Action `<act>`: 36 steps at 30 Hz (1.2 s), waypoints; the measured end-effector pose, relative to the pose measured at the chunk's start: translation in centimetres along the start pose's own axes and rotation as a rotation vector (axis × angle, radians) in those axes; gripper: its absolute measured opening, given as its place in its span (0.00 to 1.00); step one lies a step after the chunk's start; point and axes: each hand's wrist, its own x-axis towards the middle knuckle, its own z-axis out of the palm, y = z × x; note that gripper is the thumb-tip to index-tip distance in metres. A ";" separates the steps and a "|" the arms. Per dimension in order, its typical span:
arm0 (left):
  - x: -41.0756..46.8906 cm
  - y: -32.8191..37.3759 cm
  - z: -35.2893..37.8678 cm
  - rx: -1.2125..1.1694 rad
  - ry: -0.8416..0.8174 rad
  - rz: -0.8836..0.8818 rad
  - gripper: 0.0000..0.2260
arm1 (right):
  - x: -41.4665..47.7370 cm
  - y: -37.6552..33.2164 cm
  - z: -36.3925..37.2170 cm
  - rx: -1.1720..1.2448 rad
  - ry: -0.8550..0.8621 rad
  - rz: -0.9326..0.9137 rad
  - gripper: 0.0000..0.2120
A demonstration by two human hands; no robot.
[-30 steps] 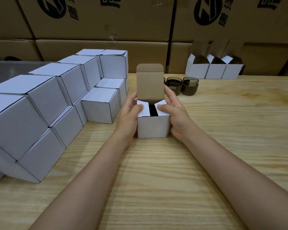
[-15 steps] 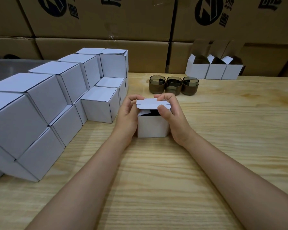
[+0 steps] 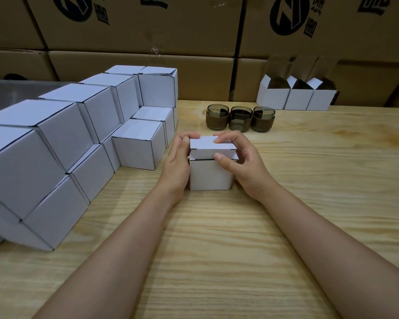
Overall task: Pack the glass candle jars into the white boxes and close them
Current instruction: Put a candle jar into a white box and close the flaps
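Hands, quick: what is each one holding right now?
Left hand: grips the left side of the small white cardboard box, fingers curled onto its lid.
Right hand: pinches that lid, thumb on the front flap.

bare left hand [image 3: 177, 163], bare right hand [image 3: 244, 166], forearms [image 3: 124, 249] uncovered to the frame edge, fingernails [image 3: 217, 156] short

Left hand [image 3: 176, 164] gripping box [image 3: 210, 176], right hand [image 3: 244, 165] pinching lid [image 3: 206, 146], forearms extended
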 end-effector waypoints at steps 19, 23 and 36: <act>0.2 -0.2 -0.2 -0.108 -0.105 0.006 0.11 | 0.5 -0.6 -0.2 0.120 -0.049 0.168 0.05; 0.0 -0.1 -0.1 -0.118 -0.109 0.027 0.11 | 0.3 0.0 -0.3 0.118 -0.068 0.167 0.08; -0.1 0.4 -0.6 -0.202 -0.129 -0.044 0.02 | 0.2 0.3 -1.3 0.356 -0.112 0.291 0.15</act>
